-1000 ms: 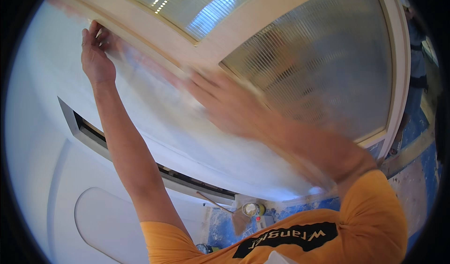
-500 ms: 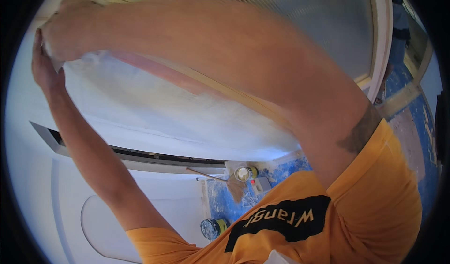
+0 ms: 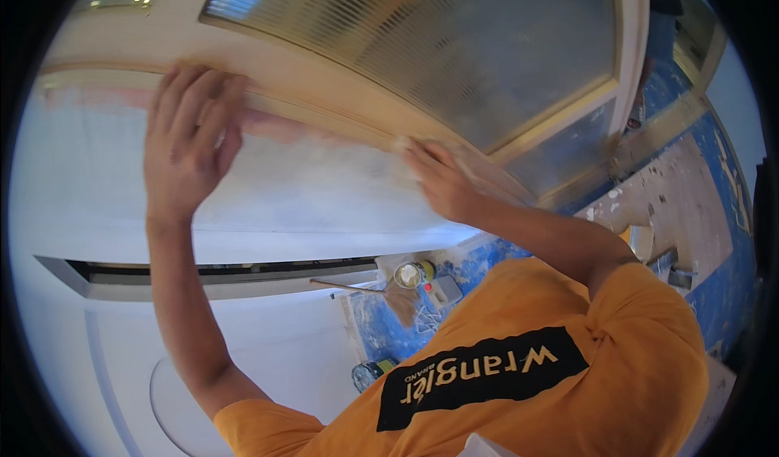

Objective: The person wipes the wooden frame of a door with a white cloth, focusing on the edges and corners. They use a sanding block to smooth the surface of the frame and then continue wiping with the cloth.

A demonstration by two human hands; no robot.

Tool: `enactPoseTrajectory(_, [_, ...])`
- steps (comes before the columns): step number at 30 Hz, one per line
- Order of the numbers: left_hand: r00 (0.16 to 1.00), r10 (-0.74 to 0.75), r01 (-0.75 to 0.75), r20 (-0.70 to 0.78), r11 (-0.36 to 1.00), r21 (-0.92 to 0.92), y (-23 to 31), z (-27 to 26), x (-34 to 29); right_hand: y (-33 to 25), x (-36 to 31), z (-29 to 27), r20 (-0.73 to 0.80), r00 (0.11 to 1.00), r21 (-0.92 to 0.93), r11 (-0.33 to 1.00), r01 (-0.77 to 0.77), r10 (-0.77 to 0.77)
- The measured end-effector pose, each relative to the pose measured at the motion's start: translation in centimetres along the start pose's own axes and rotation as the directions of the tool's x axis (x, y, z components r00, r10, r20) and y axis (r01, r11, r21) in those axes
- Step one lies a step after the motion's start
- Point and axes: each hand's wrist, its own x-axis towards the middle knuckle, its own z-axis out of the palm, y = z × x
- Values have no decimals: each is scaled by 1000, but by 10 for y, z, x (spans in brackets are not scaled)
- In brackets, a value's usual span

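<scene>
My left hand (image 3: 191, 137) is raised against the wooden frame (image 3: 316, 116), its fingers stretched and slightly spread along the edge. It appears to hold nothing. Farther right along the same frame, my right hand (image 3: 445, 183) is closed on a small whitish piece (image 3: 401, 143), pressed where the frame meets the white wall (image 3: 324, 173). Its exact kind is mostly hidden by the fingers. A pinkish band of filler (image 3: 280, 126) runs beside the frame between both hands.
Ribbed glass panes (image 3: 454, 51) sit in the frame above. A long dark slot (image 3: 235, 273) crosses the wall below. On the blue paint-spattered floor (image 3: 377, 323) are an open paint bucket (image 3: 408, 275), a broom (image 3: 401, 303), a grey box (image 3: 443, 291) and another bucket (image 3: 369, 374).
My right hand has come back from the far left to the middle of the frame with the whitish piece. My left hand has shifted right onto the frame, and the hands are now apart.
</scene>
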Motion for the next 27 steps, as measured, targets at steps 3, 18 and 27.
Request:
enactPoseTrajectory(3, [991,13,3,-135,993,119,-31,-2,-3,-57,149,24,-291,953,49,994,102,-83])
enactPoseTrajectory(18, [989,14,-66,-150,935,-349,153,130,-18,48,-215,-40,140,798,-38,808,-587,586])
enactPoseTrajectory(27, [939,-3,88,-345,969,231,-47,22,-19,-21,40,-72,-190,969,137,981,-134,159])
